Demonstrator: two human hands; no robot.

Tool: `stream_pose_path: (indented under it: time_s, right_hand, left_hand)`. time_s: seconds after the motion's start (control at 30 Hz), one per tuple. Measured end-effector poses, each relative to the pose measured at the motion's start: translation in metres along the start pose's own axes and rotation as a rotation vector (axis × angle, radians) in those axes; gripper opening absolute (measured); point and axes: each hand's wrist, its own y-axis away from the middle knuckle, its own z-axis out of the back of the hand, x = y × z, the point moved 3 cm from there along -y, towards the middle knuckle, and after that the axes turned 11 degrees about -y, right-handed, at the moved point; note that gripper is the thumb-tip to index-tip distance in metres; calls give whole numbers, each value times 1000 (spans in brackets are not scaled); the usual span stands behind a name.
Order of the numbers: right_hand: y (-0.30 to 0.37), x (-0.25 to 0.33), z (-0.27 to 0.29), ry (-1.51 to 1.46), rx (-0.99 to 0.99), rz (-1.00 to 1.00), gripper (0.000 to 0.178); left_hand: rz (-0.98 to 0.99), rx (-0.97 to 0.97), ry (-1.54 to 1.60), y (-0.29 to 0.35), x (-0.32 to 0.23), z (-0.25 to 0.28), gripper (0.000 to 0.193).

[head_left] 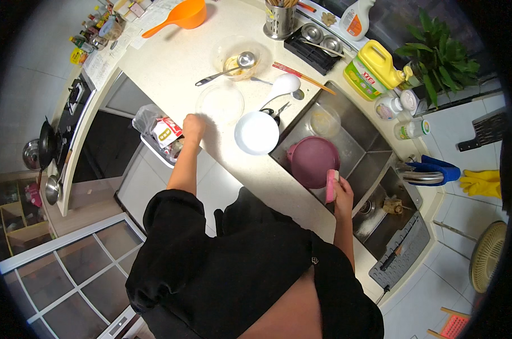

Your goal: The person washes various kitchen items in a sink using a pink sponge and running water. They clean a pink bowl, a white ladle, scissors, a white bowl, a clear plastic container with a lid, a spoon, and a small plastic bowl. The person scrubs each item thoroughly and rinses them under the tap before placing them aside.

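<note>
My left hand (pixel 193 125) rests at the edge of the white counter (pixel 177 62), fingers curled, touching the rim of an upturned clear glass bowl (pixel 220 104). My right hand (pixel 340 192) grips a pink sponge (pixel 330 185) at the front edge of the steel sink (pixel 374 169). A purple bowl (pixel 313 161) lies in the sink just left of the sponge. A white bowl (pixel 257 133) sits on the counter between my hands, with a white ladle (pixel 283 86) behind it.
A second glass bowl with a metal ladle (pixel 237 59) stands further back. Chopsticks (pixel 301 76), a utensil holder (pixel 279 21), an orange scoop (pixel 182 17) and a yellow detergent jug (pixel 374 69) lie about. The tap (pixel 419 176) and yellow gloves (pixel 480 183) are right. A bin (pixel 157 135) stands below.
</note>
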Motion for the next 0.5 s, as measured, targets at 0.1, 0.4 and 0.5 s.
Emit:
stream_pose_path:
  time_s: [0.1,0.4,0.5]
  right_hand:
    - [-2,0,-2,-25,29,-8,27]
    - [20,28,-19,-60,105,27,32]
    - [32,55,-33,51,174,172,33]
  left_hand:
    - [50,-119,151,-9,39,-6,25]
    - [212,475,1608,83,101,56,31]
    - [121,532,1598,153,51,122,60]
